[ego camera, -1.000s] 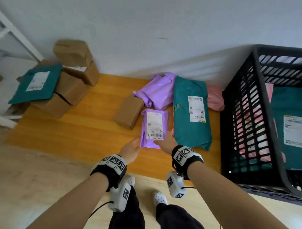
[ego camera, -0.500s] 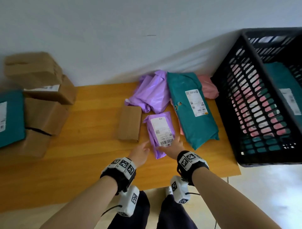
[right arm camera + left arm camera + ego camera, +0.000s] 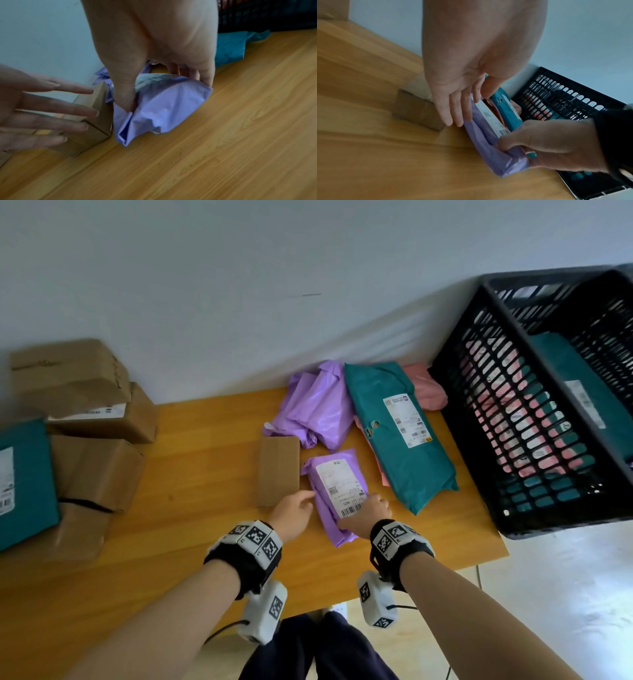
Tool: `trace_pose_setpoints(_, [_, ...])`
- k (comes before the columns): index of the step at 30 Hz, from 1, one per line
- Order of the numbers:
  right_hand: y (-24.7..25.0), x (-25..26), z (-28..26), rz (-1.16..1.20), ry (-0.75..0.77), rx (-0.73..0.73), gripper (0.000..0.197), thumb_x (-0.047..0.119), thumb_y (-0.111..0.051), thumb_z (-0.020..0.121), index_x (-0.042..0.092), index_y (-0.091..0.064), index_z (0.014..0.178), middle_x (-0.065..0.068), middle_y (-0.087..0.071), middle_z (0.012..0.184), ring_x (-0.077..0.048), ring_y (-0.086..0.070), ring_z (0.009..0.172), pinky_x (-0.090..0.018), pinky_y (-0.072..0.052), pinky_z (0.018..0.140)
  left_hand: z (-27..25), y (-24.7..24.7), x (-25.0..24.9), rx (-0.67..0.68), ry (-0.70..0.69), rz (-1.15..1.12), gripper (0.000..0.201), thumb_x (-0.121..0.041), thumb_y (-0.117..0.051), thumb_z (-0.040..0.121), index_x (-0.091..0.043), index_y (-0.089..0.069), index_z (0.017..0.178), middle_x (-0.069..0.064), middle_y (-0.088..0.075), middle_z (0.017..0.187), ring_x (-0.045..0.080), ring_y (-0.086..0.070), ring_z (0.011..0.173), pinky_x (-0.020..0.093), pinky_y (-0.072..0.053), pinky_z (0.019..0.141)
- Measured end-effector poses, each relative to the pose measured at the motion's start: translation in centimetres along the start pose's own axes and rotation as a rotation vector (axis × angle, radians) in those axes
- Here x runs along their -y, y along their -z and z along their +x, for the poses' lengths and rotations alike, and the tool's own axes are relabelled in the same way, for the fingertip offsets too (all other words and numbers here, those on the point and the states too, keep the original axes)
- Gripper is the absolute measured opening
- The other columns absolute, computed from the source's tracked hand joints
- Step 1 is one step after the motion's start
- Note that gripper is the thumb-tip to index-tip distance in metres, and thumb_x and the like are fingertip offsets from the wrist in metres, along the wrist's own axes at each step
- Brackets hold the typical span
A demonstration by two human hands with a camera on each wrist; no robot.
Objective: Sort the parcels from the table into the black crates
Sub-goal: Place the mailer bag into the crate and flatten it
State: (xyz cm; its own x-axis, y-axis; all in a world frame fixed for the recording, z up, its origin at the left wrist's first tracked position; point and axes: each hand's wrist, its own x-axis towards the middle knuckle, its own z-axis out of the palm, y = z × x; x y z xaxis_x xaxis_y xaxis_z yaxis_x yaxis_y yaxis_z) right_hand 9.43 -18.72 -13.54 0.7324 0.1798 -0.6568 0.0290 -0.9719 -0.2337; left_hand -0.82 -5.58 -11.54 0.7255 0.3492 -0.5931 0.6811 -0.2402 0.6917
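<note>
Nearest, the small lilac plastic mailer with a white barcode label [image 3: 337,494] lies on the orange wooden table [image 3: 191,508], its near end pinched by the right hand [image 3: 368,513], thumb and curled fingers clamped on loose film only, as the right wrist view shows. The left hand [image 3: 293,510] is held flat beside its left edge, fingers straight and slightly apart, gripping nothing. A lift by that crumpled end could let the slack film slide out of the pinch, judged from the hold. Just left, the flat brown cardboard box [image 3: 278,470] could be nudged by the open fingers. Farther off lie a crumpled lilac bag [image 3: 317,405] and a long teal mailer [image 3: 400,436]. To the right, the black slatted plastic crate [image 3: 534,440] presents a tall rim on which a drooping mailer could catch.
</note>
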Motion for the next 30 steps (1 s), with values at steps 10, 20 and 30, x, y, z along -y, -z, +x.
trace_pose_setpoints(10, [6.2, -0.3, -2.3, 0.022, 0.200, -0.159, 0.082, 0.030, -0.079, 0.065, 0.005, -0.033, 0.129, -0.012, -0.038, 0.126, -0.029, -0.036, 0.121, -0.036, -0.039, 0.100, 0.8, 4.6, -8.2, -0.139, -0.220, 0.112, 0.040, -0.008, -0.038, 0.099, -0.007, -0.043, 0.139, 0.019, -0.061, 0.118, 0.029, -0.061, 0.090, 0.017, -0.041, 0.066])
trace_pose_setpoints(20, [12.9, 4.7, -4.1, -0.230, 0.674, -0.440, 0.087, 0.027, -0.078, 0.070, 0.012, -0.027, 0.139, -0.007, -0.035, 0.128, -0.024, -0.034, 0.121, -0.035, -0.038, 0.103, 0.6, 12.3, -14.2, -0.391, -0.272, 0.412, 0.047, -0.023, -0.045, 0.098, -0.018, -0.037, 0.144, 0.022, -0.035, 0.144, 0.036, -0.035, 0.134, 0.035, -0.030, 0.110])
trace_pose_setpoints(30, [14.3, 11.0, -5.4, -0.459, 1.227, -0.793, 0.089, 0.012, -0.088, 0.034, 0.015, -0.056, 0.116, -0.007, -0.053, 0.105, -0.026, -0.045, 0.102, -0.041, -0.054, 0.090, -2.2, 17.8, -13.9, -0.321, -0.204, 0.522, 0.026, -0.039, -0.057, 0.088, -0.034, -0.061, 0.113, 0.004, -0.061, 0.124, 0.026, -0.054, 0.117, 0.042, -0.043, 0.100])
